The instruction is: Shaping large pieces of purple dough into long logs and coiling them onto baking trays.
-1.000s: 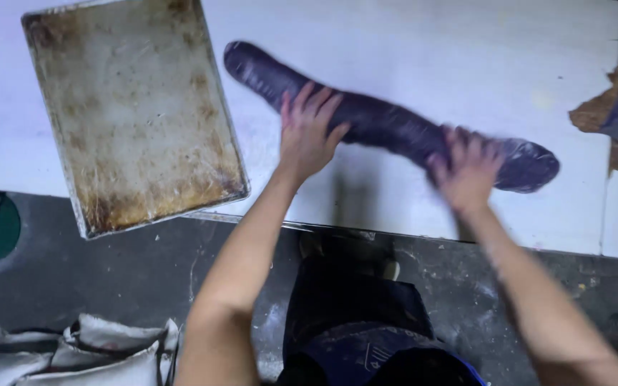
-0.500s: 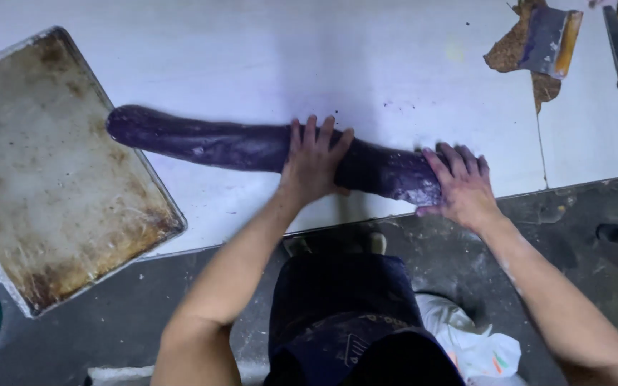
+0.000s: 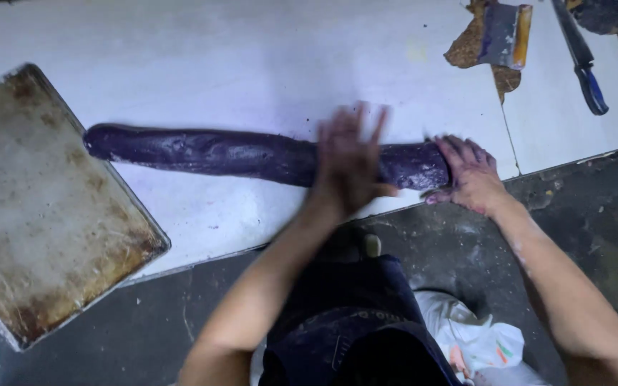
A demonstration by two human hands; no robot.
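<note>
A long dark purple roll of dough (image 3: 223, 154) lies across the white worktop (image 3: 252, 64), running from the tray's edge to near the table's front right. My left hand (image 3: 348, 161) presses flat on the roll with fingers spread, blurred by motion. My right hand (image 3: 470, 175) cups the roll's right end, its fingers stained purple.
A worn, browned metal baking tray (image 3: 44, 207) sits at the left, overhanging the table edge. At the back right lie a metal scraper (image 3: 506, 25) on a brown patch and a blue-handled knife (image 3: 581, 61). A white plastic bag (image 3: 466, 339) is on the dark floor.
The roll has grown longer and thinner under my hands. My left hand has shifted along it, and the right hand has moved to its right end. The view has drifted slightly.
</note>
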